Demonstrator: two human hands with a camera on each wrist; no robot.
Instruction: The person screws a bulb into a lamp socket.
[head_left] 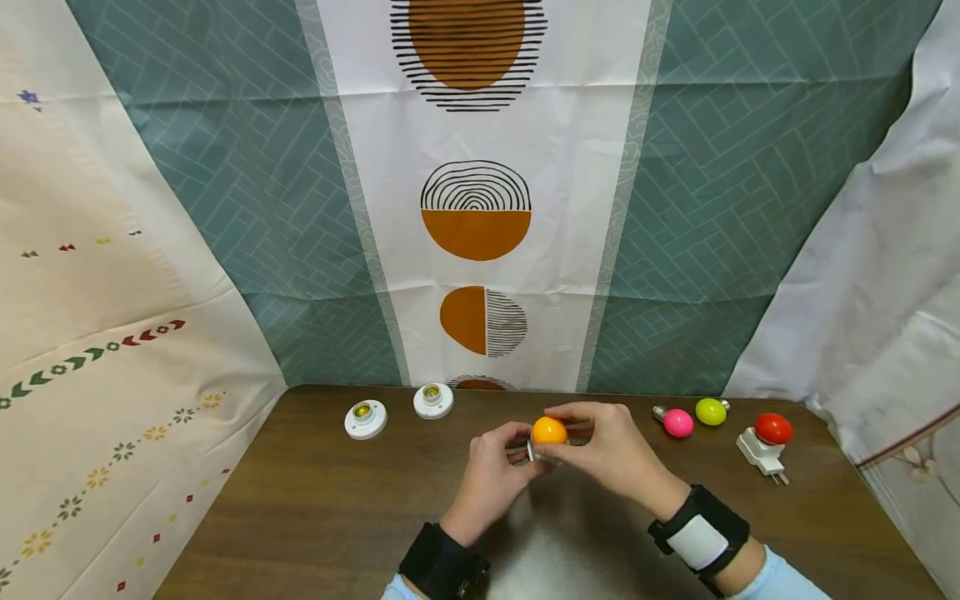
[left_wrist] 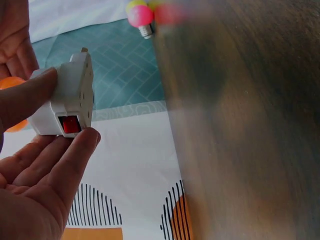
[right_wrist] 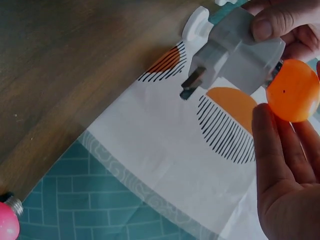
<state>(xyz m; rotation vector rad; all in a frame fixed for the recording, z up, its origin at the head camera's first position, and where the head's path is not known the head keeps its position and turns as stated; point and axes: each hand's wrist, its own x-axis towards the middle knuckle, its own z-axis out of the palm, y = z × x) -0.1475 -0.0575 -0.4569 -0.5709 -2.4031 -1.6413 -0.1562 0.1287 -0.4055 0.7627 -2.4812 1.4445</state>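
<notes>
My left hand [head_left: 489,473] grips a white plug-in socket adapter [left_wrist: 71,92], thumb on one side and fingers on the other. A red rocker switch [left_wrist: 71,124] shows on the adapter in the left wrist view, and its metal prongs [right_wrist: 193,83] stick out in the right wrist view. In the adapter's socket end sits an orange bulb [head_left: 549,430], a bit of dark base showing between them. My right hand [head_left: 618,450] holds the bulb's round part between thumb and fingers; the thumb is mostly hidden in the right wrist view. Both hands are above the table.
Two white round lamp holders [head_left: 366,419] [head_left: 433,401] stand at the back left of the brown table [head_left: 337,508]. At the right lie a pink bulb [head_left: 678,422], a yellow-green bulb [head_left: 711,411] and a red bulb [head_left: 773,428] in another white plug adapter [head_left: 761,452]. Patterned cloth hangs behind.
</notes>
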